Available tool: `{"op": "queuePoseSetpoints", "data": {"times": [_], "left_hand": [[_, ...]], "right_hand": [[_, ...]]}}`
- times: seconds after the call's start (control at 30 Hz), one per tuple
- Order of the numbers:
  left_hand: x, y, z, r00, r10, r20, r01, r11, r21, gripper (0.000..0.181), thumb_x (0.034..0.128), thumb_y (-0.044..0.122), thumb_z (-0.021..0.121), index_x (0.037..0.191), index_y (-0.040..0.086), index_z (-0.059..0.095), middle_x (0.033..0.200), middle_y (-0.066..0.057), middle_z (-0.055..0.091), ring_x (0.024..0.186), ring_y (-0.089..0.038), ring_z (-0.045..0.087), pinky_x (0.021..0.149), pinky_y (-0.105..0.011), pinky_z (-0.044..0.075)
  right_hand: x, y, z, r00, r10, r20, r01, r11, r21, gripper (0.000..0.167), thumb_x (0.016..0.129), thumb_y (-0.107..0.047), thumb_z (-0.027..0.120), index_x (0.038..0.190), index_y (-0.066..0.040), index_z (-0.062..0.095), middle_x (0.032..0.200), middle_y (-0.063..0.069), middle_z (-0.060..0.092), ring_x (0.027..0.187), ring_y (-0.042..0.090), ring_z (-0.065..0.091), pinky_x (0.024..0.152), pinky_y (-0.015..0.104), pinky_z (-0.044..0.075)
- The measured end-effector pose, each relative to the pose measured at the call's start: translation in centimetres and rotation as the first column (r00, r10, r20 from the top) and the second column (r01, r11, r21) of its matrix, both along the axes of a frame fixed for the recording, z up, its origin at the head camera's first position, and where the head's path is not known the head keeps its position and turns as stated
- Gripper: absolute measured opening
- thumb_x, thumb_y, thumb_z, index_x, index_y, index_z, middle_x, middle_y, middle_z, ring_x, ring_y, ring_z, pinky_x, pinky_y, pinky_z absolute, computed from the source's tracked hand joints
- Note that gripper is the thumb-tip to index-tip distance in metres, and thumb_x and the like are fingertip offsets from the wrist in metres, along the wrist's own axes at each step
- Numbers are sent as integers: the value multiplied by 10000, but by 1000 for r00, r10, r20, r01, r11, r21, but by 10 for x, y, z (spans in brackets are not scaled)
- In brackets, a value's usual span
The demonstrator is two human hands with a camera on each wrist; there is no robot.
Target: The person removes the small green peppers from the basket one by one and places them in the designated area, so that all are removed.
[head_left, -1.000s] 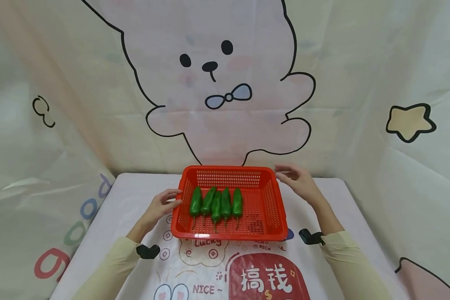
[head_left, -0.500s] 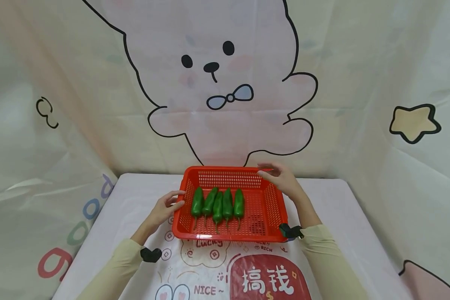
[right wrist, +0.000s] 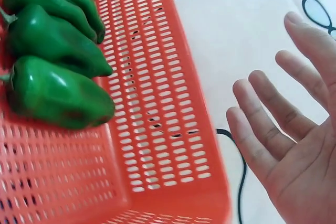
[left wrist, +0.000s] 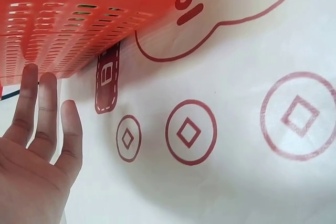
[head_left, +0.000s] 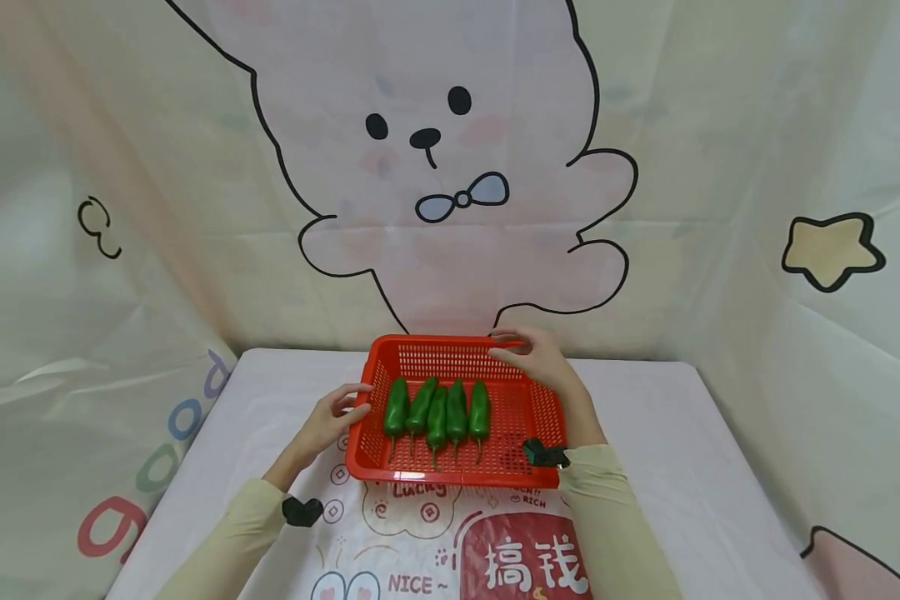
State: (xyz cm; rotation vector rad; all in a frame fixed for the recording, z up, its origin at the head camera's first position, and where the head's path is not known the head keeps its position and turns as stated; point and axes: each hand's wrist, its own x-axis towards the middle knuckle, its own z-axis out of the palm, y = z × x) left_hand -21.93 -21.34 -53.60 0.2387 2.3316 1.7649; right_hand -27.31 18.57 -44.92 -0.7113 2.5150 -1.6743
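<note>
Beside your left hand [head_left: 328, 419] and right hand [head_left: 543, 360] (both relaxed, empty), the red plastic basket [head_left: 506, 406] already holds five long green peppers [head_left: 437, 417].

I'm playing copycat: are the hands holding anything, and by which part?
Nothing is clearly held. The left hand has outstretched fingers at the left side of the red basket; the right hand is open and holds nothing.

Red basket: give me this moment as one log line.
basket: on table; green peppers: five, inside; left hand: at basket's left side; right hand: near its far side
</note>
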Motion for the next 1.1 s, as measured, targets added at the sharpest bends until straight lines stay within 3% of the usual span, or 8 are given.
{"op": "queuePoseSetpoints", "data": {"times": [0.13, 0.37, 0.5, 0.7, 0.87, 1.1], "left_hand": [[-1, -2, 1, 999, -18, -34, 17, 1000, -17, 434, 1009, 170, 664, 1417, 77, 547, 1311, -244, 571, 1034, -396, 640, 777, -422, 604], [-1, 0, 2, 999, -24, -28, 23, 1000, -19, 419, 1012, 138, 656, 1414, 89, 551, 1334, -240, 570, 1081, -475, 616, 784, -411, 602], [0, -1, 3, 1000, -20, -24, 20, 1000, -9, 430, 1006, 177, 672, 1411, 95, 555, 1322, -246, 576, 1076, -483, 620, 766, -400, 606], [0, -2, 1, 999, -38, -38, 38, 999, -4, 428, 1016, 147, 651, 1420, 64, 536, 1332, -284, 554, 1087, -512, 605, 769, -413, 606], [-1, -1, 2, 997, -58, -52, 59, 998, 6, 417, 1024, 131, 633, 1422, 60, 528, 1346, -275, 549, 1098, -497, 606, 786, -415, 602], [-2, -1, 0, 999, -39, -37, 39, 999, -3, 422, 1016, 206, 659, 1410, 106, 549, 1333, -230, 569, 1082, -430, 631, 781, -407, 603]], "right_hand": [[-5, -6, -9, 999, -10, 48, 9, 1000, 7, 452, 967, -166, 730, 1373, -13, 603, 1341, 225, 586, 1168, 352, 603, 948, 528, 512], [-8, -8, -20, 987, -51, 151, 38, 996, 84, 506, 943, -205, 760, 1377, -2, 598, 1358, 229, 562, 1244, 395, 535, 947, 554, 499], [-9, -8, -26, 973, -73, 220, 51, 993, 107, 536, 929, -208, 777, 1387, -5, 587, 1353, 266, 555, 1223, 407, 535, 929, 541, 509], [-13, -11, -47, 941, -100, 325, 83, 994, 64, 591, 921, -182, 785, 1434, -17, 543, 1367, 277, 520, 1175, 388, 541, 939, 589, 497], [-13, -13, -63, 927, -121, 355, 107, 993, 58, 614, 912, -165, 793, 1448, -18, 532, 1348, 284, 535, 1108, 365, 583, 908, 592, 516], [-13, -13, -80, 928, -121, 352, 97, 992, 85, 643, 900, -167, 805, 1461, -27, 524, 1328, 269, 561, 1055, 342, 650, 886, 506, 556]]}}
